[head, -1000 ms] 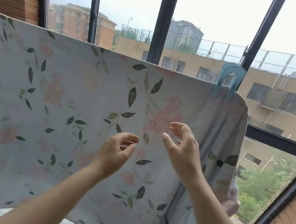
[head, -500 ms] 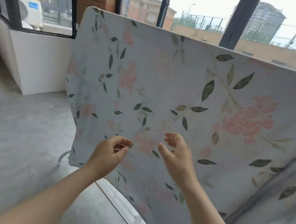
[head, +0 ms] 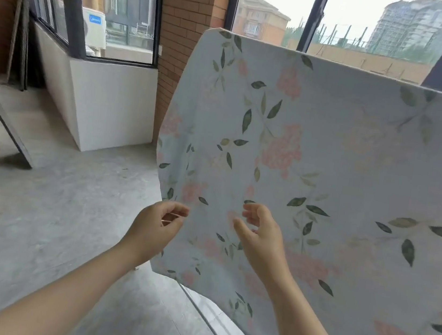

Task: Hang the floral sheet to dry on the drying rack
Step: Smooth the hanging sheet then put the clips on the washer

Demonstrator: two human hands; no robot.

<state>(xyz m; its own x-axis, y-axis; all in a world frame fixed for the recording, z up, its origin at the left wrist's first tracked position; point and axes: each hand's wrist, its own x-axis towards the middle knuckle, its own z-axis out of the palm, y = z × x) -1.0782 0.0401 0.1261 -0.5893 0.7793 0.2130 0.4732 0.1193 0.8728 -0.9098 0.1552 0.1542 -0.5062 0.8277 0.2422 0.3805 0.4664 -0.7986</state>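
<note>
The floral sheet (head: 341, 160), pale blue with pink blossoms and green leaves, hangs over a bar that it hides, filling the right half of the view. Its left edge curves down near the brick pillar. My left hand (head: 154, 227) hovers in front of the sheet's lower left edge, fingers loosely curled with nothing in them. My right hand (head: 260, 235) is raised just in front of the cloth, fingers relaxed and spread, holding nothing. The drying rack itself is covered by the sheet.
A grey concrete floor (head: 69, 203) spreads to the left. A white low wall (head: 110, 105) and brick pillar (head: 188, 22) stand behind. Boards lean at the far left (head: 1, 121). A white sill (head: 224, 325) runs under the sheet. Dark window frames (head: 312, 16) stand beyond.
The view has swung left along the sheet, from the clipped right end to its left edge. Both hands stay raised and empty before the cloth.
</note>
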